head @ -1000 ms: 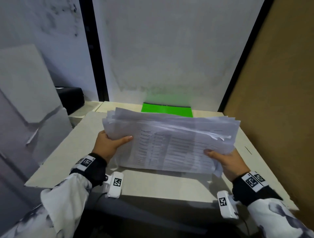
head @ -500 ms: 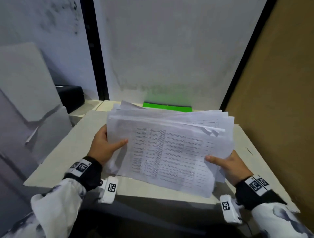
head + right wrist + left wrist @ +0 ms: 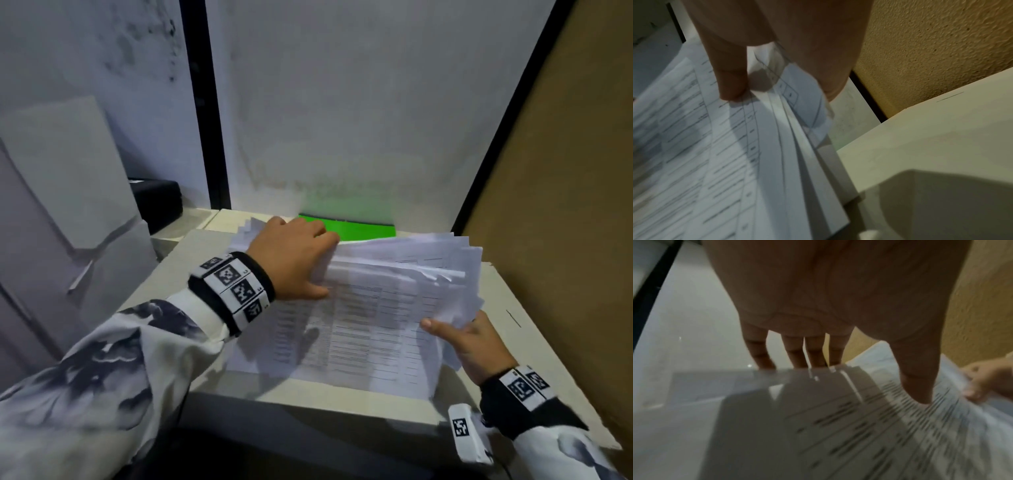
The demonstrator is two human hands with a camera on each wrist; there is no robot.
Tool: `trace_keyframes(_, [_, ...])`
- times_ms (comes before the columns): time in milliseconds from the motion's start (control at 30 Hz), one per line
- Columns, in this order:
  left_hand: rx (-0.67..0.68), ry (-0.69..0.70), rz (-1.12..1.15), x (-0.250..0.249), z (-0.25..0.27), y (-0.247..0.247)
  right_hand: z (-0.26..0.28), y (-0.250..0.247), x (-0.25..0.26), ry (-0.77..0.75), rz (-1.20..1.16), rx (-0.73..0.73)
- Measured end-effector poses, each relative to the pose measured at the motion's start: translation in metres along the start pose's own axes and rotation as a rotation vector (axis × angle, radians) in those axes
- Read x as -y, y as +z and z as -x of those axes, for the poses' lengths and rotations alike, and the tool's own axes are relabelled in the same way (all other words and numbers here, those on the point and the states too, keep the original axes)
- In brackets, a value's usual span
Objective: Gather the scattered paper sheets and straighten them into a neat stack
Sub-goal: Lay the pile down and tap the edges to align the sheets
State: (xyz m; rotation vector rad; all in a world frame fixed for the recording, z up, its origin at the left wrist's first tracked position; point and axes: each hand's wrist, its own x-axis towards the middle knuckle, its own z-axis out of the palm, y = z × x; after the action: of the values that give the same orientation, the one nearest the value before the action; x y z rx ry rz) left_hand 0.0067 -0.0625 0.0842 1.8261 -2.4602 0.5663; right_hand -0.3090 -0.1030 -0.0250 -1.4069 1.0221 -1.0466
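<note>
Many limp, slippery sheets (image 3: 376, 308) are fanning; the right hand (image 3: 476, 346) is pinching their right edge, the left hand (image 3: 291, 260) clasping the far edge.

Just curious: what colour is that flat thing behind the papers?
Bright green, clearest in the head view.

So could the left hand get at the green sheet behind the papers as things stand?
Probably yes. The left hand grips the far edge of the papers, and the green sheet lies just beyond its fingers with nothing between. It would have to let go first, though.
</note>
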Motion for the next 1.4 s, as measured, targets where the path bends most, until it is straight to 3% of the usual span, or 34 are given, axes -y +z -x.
trace_keyframes(167, [0.090, -0.017, -0.116, 0.024, -0.001, -0.003, 0.000, -0.003, 0.000, -0.001, -0.038, 0.019])
trace_keyframes(267, [0.204, 0.000, -0.009, 0.022, -0.006, -0.005, -0.001, -0.002, -0.003, -0.009, -0.061, 0.037])
trace_keyframes(400, [0.166, -0.004, 0.027, 0.020, -0.006, 0.002, 0.002, -0.004, 0.021, -0.106, 0.000, -0.078])
trace_keyframes(467, [0.152, -0.005, 0.048, 0.020, -0.006, 0.006, 0.003, -0.003, 0.053, -0.283, 0.094, -0.185])
trace_keyframes(533, [0.136, -0.002, 0.067, 0.021, -0.006, 0.007, 0.001, 0.005, 0.087, -0.541, 0.327, -0.204])
trace_keyframes(633, [0.124, 0.005, 0.078, 0.021, -0.007, 0.006, -0.011, 0.027, 0.122, -0.924, 0.868, -0.094])
trace_keyframes(667, [0.119, 0.007, 0.089, 0.022, -0.007, 0.005, -0.017, 0.035, 0.127, -0.978, 1.025, -0.035])
trace_keyframes(733, [0.111, 0.013, 0.117, 0.024, -0.007, 0.003, -0.024, 0.045, 0.130, -0.937, 1.191, 0.050])
trace_keyframes(800, [0.105, 0.016, 0.148, 0.025, -0.005, 0.003, -0.031, 0.042, 0.126, -0.863, 1.211, 0.088])
trace_keyframes(1000, [0.107, 0.011, 0.188, 0.030, -0.003, 0.008, -0.039, 0.021, 0.114, -0.818, 0.962, 0.053])
trace_keyframes(1200, [0.094, 0.057, 0.090, 0.033, 0.000, 0.010, -0.036, 0.006, 0.099, -0.556, 0.702, 0.106])
trace_keyframes(1300, [0.058, 0.083, 0.091, 0.034, 0.002, 0.012, -0.037, -0.006, 0.098, -0.454, 0.694, 0.142])
trace_keyframes(1400, [0.053, 0.118, 0.176, 0.032, 0.005, 0.020, -0.035, -0.011, 0.096, -0.356, 0.852, 0.164])
